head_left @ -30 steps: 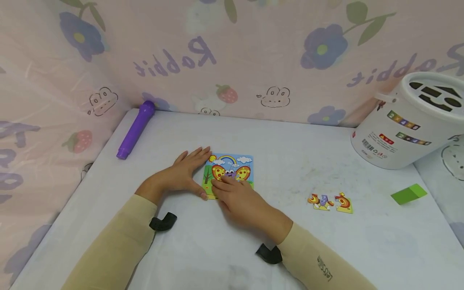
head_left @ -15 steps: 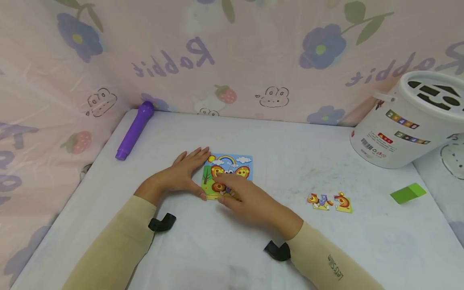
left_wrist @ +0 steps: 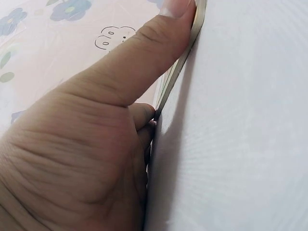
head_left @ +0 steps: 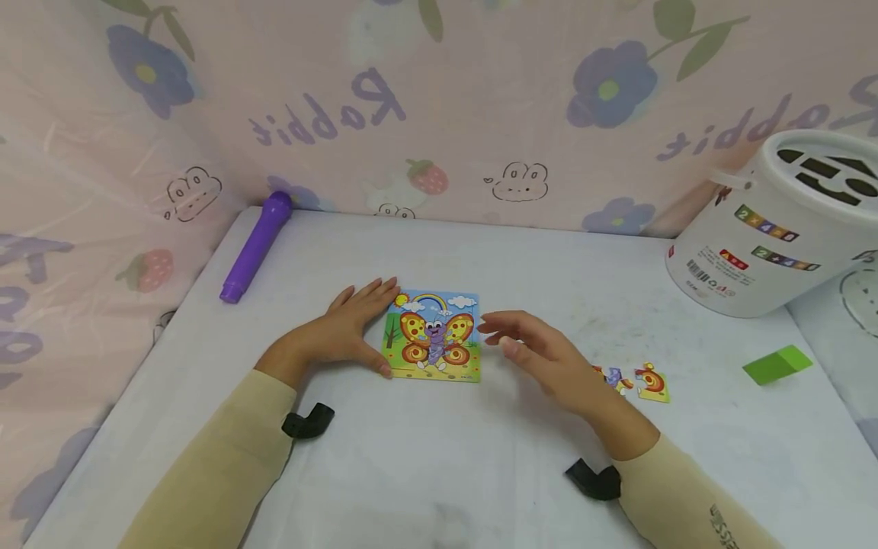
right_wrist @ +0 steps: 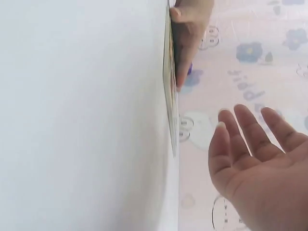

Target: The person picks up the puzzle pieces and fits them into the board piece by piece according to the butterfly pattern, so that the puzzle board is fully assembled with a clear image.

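Note:
A square butterfly picture board (head_left: 435,339), like a jigsaw, lies flat on the white table. Along its left side rests my left hand (head_left: 346,328), fingers extended toward the top corner and thumb touching the lower left edge. In the left wrist view, the thumb (left_wrist: 159,43) lies against the board's rim. Just right of the board, my right hand (head_left: 562,362) hovers with nothing in it; its fingers are loosely bent and spread in the right wrist view. Behind that hand lie two loose jigsaw pieces (head_left: 652,383), the left one partly covered by it.
At the back left lies a purple microphone-shaped stick (head_left: 255,248). A white bucket (head_left: 748,252) with shape cut-outs in its lid stands at the back right. In front of it sits a green folded piece (head_left: 777,366). A printed pink curtain (head_left: 466,114) borders the table.
My right hand has lifted off the board and moved right, uncovering the whole butterfly picture. It now partly covers the loose pieces. The left hand has stayed in place.

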A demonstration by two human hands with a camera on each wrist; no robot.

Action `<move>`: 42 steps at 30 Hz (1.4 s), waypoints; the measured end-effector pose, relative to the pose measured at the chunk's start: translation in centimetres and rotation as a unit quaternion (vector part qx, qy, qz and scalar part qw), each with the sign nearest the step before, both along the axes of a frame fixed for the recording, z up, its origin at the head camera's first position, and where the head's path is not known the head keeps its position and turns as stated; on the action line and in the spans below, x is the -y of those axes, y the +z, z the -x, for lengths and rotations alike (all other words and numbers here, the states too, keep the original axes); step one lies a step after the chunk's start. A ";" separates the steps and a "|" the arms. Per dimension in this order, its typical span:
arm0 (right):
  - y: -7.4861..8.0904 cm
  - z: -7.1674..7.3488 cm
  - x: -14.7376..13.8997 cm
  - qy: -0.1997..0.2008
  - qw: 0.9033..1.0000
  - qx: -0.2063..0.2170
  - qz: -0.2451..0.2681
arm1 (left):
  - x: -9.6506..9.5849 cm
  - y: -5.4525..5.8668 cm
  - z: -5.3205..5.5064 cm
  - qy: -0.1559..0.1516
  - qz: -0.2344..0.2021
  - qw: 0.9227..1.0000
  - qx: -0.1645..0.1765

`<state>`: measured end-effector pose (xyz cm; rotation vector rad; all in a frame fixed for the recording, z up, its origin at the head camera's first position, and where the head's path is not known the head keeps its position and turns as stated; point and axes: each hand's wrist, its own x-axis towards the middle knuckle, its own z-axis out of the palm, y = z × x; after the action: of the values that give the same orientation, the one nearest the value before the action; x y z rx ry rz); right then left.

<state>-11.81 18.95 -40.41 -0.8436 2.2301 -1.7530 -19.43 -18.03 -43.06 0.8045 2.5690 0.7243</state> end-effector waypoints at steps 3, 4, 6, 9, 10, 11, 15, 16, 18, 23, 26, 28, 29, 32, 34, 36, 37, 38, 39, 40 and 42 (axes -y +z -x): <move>0.0 -0.3 -2.3 -0.010 1.000 -0.009 0.017 | 0.0 -0.1 0.0 0.001 0.002 1.000 0.000; 0.0 -0.5 -3.1 -0.014 1.000 -0.010 0.023 | 0.0 -0.1 0.0 0.001 0.003 1.000 -0.001; 0.1 -0.8 -4.6 -0.018 0.999 -0.008 0.040 | 0.0 -0.1 0.0 0.003 0.004 1.000 -0.001; -0.1 -1.2 -7.0 -0.014 0.997 0.011 0.076 | 0.0 -0.1 0.0 0.005 0.005 1.000 0.000; -0.1 -1.3 -7.7 -0.010 0.996 0.021 0.090 | -0.1 0.0 0.0 0.005 0.006 1.000 0.000; -0.2 -1.4 -8.5 -0.003 0.994 0.028 0.105 | -0.1 0.0 0.0 0.005 0.006 1.000 0.000; -0.4 -1.4 -11.4 0.011 0.989 0.031 0.146 | -0.1 0.0 0.0 0.004 0.006 1.000 0.002; -0.4 -1.3 -12.0 0.010 0.988 0.028 0.152 | -0.1 0.1 0.0 0.003 0.006 1.000 0.002; -0.4 -1.1 -13.1 0.005 0.987 0.027 0.160 | -0.1 0.2 0.0 0.004 0.005 1.000 0.003; -0.7 -0.9 -15.1 -0.039 0.990 0.040 0.129 | 0.0 0.2 -0.1 0.003 0.007 1.000 0.004; -1.1 -0.9 -16.1 -0.072 0.995 0.040 0.063 | 0.0 0.2 -0.1 0.000 0.009 1.000 0.002; -1.5 -1.0 -16.7 -0.090 0.995 0.037 -0.009 | 0.0 0.1 -0.1 -0.001 0.010 1.000 0.000; -1.6 -1.0 -16.9 -0.095 0.994 0.038 -0.050 | 0.0 0.1 -0.1 -0.001 0.011 1.000 0.000; -1.9 -0.9 -17.4 -0.098 0.982 0.037 -0.155 | 0.0 0.1 -0.1 0.000 0.013 1.000 0.001; -2.0 -0.9 -17.6 -0.093 0.975 0.033 -0.197 | 0.0 0.1 -0.1 0.001 0.013 1.000 0.002; -2.0 -1.0 -17.6 -0.085 0.970 0.017 -0.226 | 0.0 0.2 -0.1 0.003 0.014 1.000 0.002; -2.0 -1.0 -17.6 -0.079 0.968 0.007 -0.237 | -0.1 0.2 -0.1 0.003 0.014 1.000 0.002; -2.0 -1.0 -17.6 -0.074 0.967 -0.003 -0.245 | -0.1 0.2 -0.1 0.004 0.013 1.000 0.003; -1.9 -1.1 -17.5 -0.070 0.965 -0.009 -0.251 | -0.1 0.2 -0.1 0.004 0.014 1.000 0.002; -1.8 -1.1 -17.4 -0.066 0.964 -0.016 -0.258 | -0.1 0.2 -0.1 0.004 0.014 1.000 0.003; -1.6 -1.2 -17.1 -0.066 0.961 -0.020 -0.269 | -0.1 0.1 -0.1 0.004 0.012 1.000 0.004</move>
<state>-10.56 36.04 -41.96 -0.6193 2.6447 -1.0733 -19.36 -17.97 -42.94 0.7823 2.5698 0.6951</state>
